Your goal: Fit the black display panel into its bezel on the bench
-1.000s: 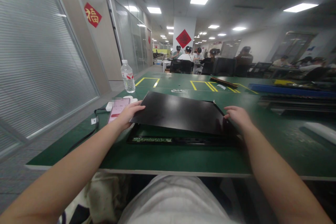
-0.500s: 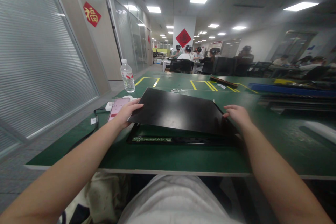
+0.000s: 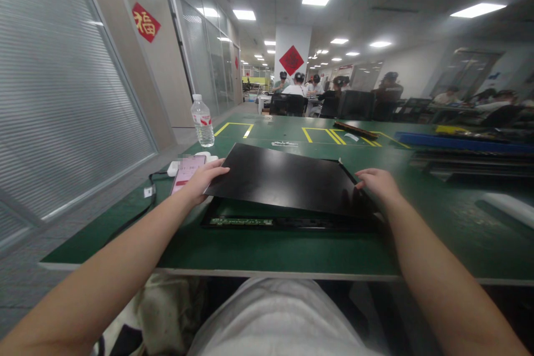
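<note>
A large black flat panel [image 3: 283, 178] is held tilted above a black frame [image 3: 250, 222] that lies on the green table [image 3: 258, 250]. The panel's near edge is raised off the frame, and a green circuit strip shows along the frame's front. My left hand [image 3: 202, 179] grips the panel's left edge. My right hand [image 3: 375, 182] grips its right edge.
A pink-screened phone [image 3: 187, 171] and a white charger with a black cable [image 3: 137, 214] lie left of my left hand. A water bottle [image 3: 202, 121] stands further back. Dark trays [image 3: 471, 164] and a blue strip lie at right. Several people sit at desks beyond.
The panel has barely shifted; its left edge dipped slightly after a small lift. Both hands stay on its edges.
</note>
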`<state>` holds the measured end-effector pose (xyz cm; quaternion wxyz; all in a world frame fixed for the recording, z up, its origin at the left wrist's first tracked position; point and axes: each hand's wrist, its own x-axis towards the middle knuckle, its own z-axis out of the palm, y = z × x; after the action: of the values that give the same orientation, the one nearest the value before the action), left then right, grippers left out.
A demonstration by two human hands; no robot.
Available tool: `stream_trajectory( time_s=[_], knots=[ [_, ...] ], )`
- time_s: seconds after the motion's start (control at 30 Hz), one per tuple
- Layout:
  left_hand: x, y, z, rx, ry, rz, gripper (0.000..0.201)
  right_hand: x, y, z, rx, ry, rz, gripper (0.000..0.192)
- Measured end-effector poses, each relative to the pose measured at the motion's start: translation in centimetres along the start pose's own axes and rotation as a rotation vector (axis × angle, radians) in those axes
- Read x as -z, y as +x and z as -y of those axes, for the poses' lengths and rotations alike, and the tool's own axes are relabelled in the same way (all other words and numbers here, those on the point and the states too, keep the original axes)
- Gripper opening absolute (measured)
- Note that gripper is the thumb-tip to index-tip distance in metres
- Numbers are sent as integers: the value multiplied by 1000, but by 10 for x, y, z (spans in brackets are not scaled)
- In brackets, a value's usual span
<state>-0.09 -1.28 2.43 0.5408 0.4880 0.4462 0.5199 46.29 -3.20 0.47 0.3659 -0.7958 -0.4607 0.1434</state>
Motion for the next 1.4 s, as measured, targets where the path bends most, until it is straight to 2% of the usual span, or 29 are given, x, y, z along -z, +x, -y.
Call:
stream_trajectory(
  time_s=[0.17, 0.53, 0.83, 1.13, 1.4],
  knots=[
    [0, -1, 0, 2, 1, 10, 32, 0, 0, 0, -33, 4, 16, 28],
    [2, 2, 3, 42, 11, 11, 29, -2, 6, -5, 4, -13, 19, 29],
    [-1, -1, -1, 55, 2, 14, 35, -4, 6, -7, 19, 16, -3, 29],
    [-9, -7, -2, 86, 42, 30, 32, -1, 5, -5, 14, -72, -1, 30],
    [-4, -2, 3, 46, 95, 56, 35, -2, 5, -4, 7, -103, 12, 30]
  ],
)
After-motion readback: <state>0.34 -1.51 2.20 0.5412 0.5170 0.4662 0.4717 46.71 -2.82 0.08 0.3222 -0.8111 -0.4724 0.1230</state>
